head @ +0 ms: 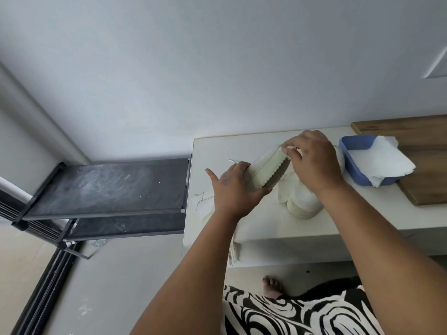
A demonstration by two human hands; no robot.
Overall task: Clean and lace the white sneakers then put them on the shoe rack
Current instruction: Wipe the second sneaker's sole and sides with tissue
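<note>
One white sneaker (266, 170) is held on its side above the white table (229, 146), its grey ridged sole turned toward me. My left hand (232, 189) grips its near end, with the index finger sticking out. My right hand (312, 160) curls over its far end, fingertips pinching something small and white there. A thin white lace tip (232, 161) pokes out past my left hand. The second white sneaker (302, 204) lies on the table under my right wrist. The black two-tier shoe rack (108, 187) stands to the left of the table, dusty and bare.
A blue plastic tub (355, 151) holding crumpled paper towel (387, 163) sits at the right, partly on a wooden board (425, 146). A white cloth (203, 201) drapes over the table's left front edge. A grey wall is behind; my bare foot (273, 286) is on the floor below.
</note>
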